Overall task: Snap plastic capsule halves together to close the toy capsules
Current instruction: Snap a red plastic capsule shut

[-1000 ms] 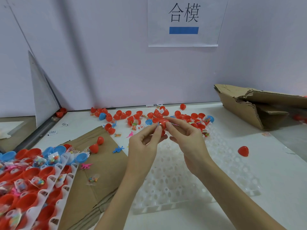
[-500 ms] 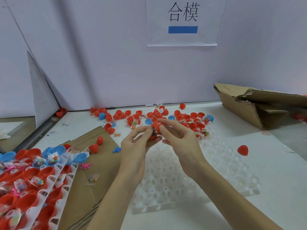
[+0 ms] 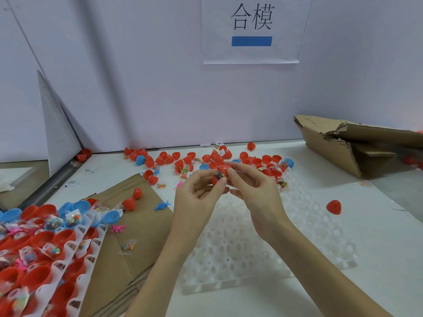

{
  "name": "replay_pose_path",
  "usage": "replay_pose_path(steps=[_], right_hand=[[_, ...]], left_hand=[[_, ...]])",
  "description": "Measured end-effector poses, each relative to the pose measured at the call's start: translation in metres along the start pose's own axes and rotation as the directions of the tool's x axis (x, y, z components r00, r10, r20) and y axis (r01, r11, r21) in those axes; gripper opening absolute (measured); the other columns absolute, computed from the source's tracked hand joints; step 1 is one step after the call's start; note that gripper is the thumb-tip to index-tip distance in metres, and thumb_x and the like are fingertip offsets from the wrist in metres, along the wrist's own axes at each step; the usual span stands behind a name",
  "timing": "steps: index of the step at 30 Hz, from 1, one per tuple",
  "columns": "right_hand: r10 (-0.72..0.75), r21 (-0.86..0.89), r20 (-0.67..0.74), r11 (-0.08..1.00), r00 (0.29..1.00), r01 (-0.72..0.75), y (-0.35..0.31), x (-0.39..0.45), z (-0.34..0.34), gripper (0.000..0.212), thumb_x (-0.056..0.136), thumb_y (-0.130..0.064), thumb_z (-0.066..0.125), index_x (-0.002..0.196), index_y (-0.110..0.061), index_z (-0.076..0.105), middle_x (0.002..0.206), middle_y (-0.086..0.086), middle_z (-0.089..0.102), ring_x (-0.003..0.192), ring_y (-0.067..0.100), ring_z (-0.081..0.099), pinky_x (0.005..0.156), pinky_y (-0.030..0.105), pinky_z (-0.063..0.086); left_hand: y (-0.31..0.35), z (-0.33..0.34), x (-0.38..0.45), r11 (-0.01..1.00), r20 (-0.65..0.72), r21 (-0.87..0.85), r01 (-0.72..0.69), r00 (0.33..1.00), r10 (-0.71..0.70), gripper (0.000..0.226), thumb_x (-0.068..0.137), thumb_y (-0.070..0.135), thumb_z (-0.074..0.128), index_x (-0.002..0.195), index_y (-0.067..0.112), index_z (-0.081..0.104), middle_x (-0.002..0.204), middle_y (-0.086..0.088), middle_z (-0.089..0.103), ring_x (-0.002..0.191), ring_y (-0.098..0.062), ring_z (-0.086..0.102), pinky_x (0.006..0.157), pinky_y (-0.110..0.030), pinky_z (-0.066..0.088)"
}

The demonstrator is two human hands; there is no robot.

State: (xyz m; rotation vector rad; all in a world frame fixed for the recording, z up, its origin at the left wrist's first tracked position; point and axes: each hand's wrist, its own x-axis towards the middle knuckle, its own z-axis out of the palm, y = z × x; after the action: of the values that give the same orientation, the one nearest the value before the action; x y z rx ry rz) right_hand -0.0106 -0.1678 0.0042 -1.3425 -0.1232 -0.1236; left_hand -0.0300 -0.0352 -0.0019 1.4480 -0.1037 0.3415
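Two bare hands meet above a translucent white dimpled tray. Left hand pinches the lower red capsule half, glossy, cup-shaped, with a small multicoloured toy packet poking out. Right hand pinches the upper red capsule half, a smooth dome, tilted over the lower; seam not closed. Loose red and blue halves litter the white tabletop behind. Flat corrugated cardboard lies left; torn cardboard box right.
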Motion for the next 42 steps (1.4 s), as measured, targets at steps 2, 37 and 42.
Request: replay_pose_path(steps=[2, 37, 42], right_hand=[[-0.002, 0.002, 0.01, 1.0, 1.0, 0.002, -0.0003, -0.0007, 0.0001, 0.018, 0.094, -0.024, 0.07, 0.111, -0.028, 0.075, 0.104, -0.008, 0.078, 0.101, 0.01, 0.073, 0.078, 0.022, 0.059], [-0.029, 0.032, -0.007, 0.999, 1.0, 0.029, 0.0013, -0.003, 0.0046, 0.017, 0.092, -0.025, 0.073, 0.109, -0.029, 0.075, 0.105, -0.009, 0.077, 0.102, 0.01, 0.072, 0.079, 0.024, 0.059], [-0.046, 0.003, 0.022, 0.999, 0.999, 0.046, 0.003, -0.0034, 0.0044, 0.017, 0.095, -0.022, 0.069, 0.109, -0.029, 0.074, 0.106, -0.011, 0.077, 0.104, 0.008, 0.071, 0.078, 0.022, 0.058]], left_hand=[[-0.0018, -0.0001, 0.0005, 0.998, -0.022, 0.052, -0.033, 0.999, 0.034, 0.014, 0.093, 0.009, 0.075, 0.106, 0.013, 0.075, 0.094, -0.005, 0.078, 0.088, -0.023, 0.078, 0.079, -0.021, 0.06], [-0.0062, 0.0008, -0.0002, 0.988, -0.04, 0.085, -0.126, 0.991, 0.13, 0.016, 0.097, 0.007, 0.07, 0.109, 0.015, 0.077, 0.095, 0.003, 0.079, 0.085, -0.017, 0.077, 0.078, -0.02, 0.06], [-0.0061, -0.0007, 0.0003, 0.991, -0.08, 0.08, -0.105, 0.99, 0.112, 0.019, 0.097, 0.007, 0.069, 0.106, 0.021, 0.078, 0.095, 0.005, 0.08, 0.085, -0.016, 0.078, 0.077, -0.019, 0.059]])
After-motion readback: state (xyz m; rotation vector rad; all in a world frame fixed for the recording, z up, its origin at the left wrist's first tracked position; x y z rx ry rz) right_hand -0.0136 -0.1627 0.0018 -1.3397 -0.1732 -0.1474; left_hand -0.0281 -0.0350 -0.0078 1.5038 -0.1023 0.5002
